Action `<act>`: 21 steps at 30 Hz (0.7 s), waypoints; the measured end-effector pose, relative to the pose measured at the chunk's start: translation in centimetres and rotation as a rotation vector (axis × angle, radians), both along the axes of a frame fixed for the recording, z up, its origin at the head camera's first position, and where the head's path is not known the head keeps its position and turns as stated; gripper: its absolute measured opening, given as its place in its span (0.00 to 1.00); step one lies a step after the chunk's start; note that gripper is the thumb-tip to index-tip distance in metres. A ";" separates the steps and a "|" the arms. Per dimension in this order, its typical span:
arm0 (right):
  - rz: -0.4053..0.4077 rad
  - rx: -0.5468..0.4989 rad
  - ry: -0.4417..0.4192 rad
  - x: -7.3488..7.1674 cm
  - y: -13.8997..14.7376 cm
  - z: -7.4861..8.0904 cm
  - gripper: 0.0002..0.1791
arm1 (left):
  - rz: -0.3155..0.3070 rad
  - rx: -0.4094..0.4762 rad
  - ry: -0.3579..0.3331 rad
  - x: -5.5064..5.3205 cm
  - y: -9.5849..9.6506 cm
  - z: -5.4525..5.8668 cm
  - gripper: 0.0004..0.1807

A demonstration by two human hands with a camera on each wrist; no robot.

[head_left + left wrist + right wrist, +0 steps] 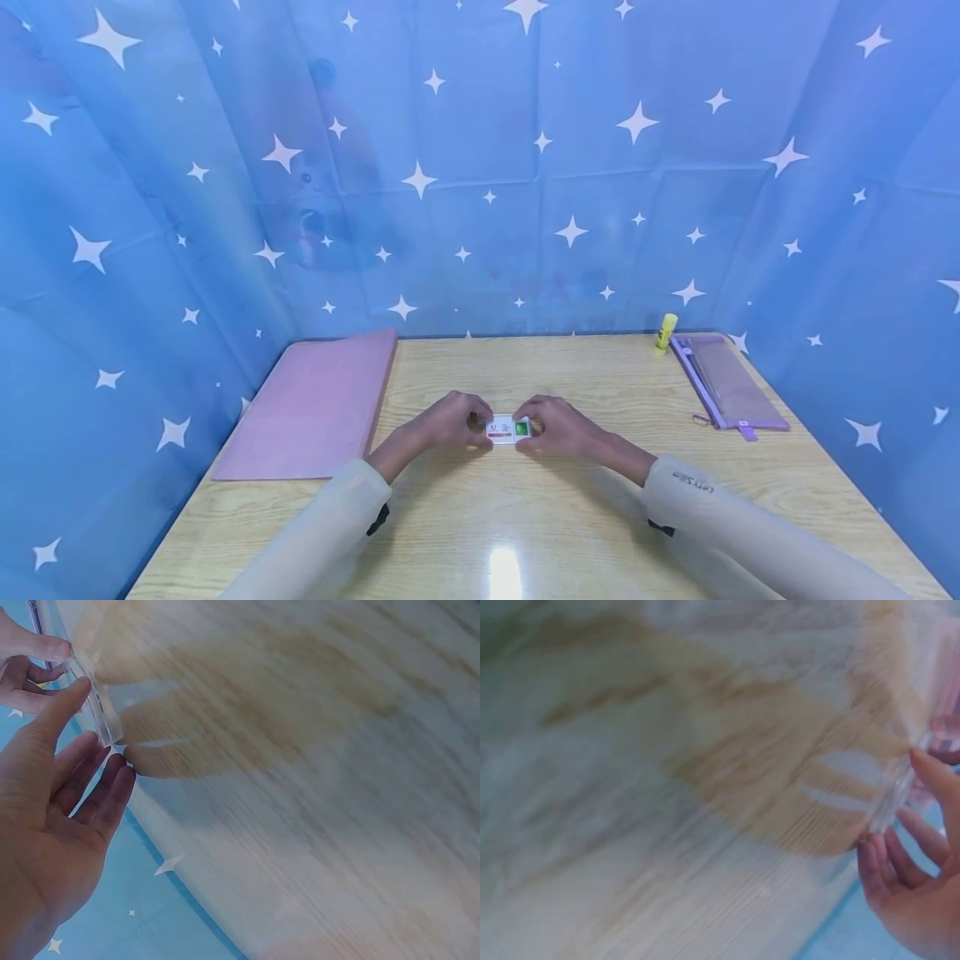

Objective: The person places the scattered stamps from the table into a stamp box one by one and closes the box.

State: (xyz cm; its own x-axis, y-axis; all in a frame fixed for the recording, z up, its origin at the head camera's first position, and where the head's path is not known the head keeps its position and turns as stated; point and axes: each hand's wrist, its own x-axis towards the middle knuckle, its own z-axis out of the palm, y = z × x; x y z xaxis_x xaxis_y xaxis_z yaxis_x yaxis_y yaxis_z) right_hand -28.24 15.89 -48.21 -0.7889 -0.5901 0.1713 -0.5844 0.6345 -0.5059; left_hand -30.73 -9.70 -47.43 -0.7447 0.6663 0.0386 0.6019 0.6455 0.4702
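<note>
A small clear plastic case [501,430] with a white card bearing red print and a green square is at the middle of the table. By its left end, my left hand [452,419] pinches it between thumb and fingers. My right hand [561,428] pinches the opposite end the same way. Seen from the left wrist, the case [99,712] shows its thin transparent edge, with the thumb on its upper side. In the right wrist view the case [891,796] is blurred, its edge between thumb and fingertips. Its printed face is hidden from both wrist cameras.
A pink folder [315,408] lies at the left of the wooden table [450,533]. At the back right stands a yellow glue stick [666,332], beside a purple zip pouch [731,383]. A blue starry curtain [480,142] hangs around the table's back and sides.
</note>
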 end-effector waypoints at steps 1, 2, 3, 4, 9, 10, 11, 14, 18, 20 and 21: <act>0.002 -0.004 -0.003 0.0 0.0 0.0 0.21 | -0.001 0.000 0.003 0.0 0.0 -0.1 0.24; 0.003 -0.004 -0.006 0.0 0.0 0.0 0.21 | -0.002 -0.001 0.007 -0.1 0.0 -0.1 0.24; 0.004 -0.006 -0.007 0.0 0.0 0.0 0.21 | -0.002 -0.001 0.010 -0.1 0.0 -0.1 0.24; 0.007 -0.010 -0.008 0.0 0.0 0.0 0.21 | -0.004 0.000 0.011 -0.1 0.0 -0.1 0.24; 0.010 -0.014 0.002 -0.1 0.1 0.0 0.21 | -0.008 0.001 0.008 -0.1 0.0 0.0 0.24; 0.008 -0.015 0.003 -0.1 0.1 0.0 0.21 | -0.008 0.002 0.005 -0.1 0.0 0.0 0.24; 0.006 -0.013 0.004 -0.1 0.1 0.0 0.21 | -0.009 0.005 0.001 -0.1 0.0 0.0 0.24; 0.005 -0.009 0.009 -0.1 0.2 0.0 0.21 | -0.010 0.014 -0.009 0.0 0.0 0.0 0.24; 0.011 -0.006 0.014 -0.1 0.2 -0.1 0.22 | -0.013 0.018 -0.011 -0.1 0.0 -0.1 0.23; 0.011 -0.007 0.009 0.0 0.3 -0.1 0.22 | -0.017 0.017 -0.008 -0.1 0.0 -0.1 0.23; 0.015 -0.010 0.014 0.0 0.3 -0.1 0.22 | -0.020 0.018 -0.006 -0.2 -0.1 -0.1 0.23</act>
State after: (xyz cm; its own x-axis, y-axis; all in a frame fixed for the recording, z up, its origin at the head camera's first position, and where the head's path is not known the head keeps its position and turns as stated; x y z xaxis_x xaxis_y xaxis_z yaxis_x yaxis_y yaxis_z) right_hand -28.25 16.17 -48.33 -0.7775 -0.6000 0.1883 -0.6010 0.6209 -0.5033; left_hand -30.88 -9.75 -47.54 -0.7318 0.6800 0.0465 0.6116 0.6251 0.4850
